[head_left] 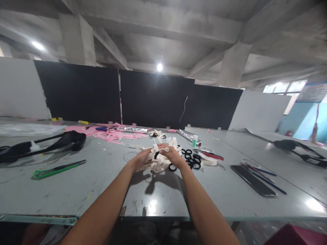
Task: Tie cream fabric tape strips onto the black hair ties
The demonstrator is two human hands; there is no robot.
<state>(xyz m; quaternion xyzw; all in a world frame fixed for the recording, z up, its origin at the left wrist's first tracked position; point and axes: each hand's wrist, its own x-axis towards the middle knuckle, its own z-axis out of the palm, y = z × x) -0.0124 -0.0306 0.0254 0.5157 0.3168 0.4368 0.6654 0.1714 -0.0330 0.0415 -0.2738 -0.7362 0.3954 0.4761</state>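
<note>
Some cream strips [158, 164] behind fingers [166, 147]

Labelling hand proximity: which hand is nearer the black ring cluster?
Right. The right hand is at the white strips, just left of the black ring cluster; the left hand is farther left, beyond the right hand.

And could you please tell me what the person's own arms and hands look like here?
The left hand and right hand are bare, without gloves. The forearms are uncovered, with no sleeves, watch or bracelet showing. Whether rings are worn is unclear.
</note>
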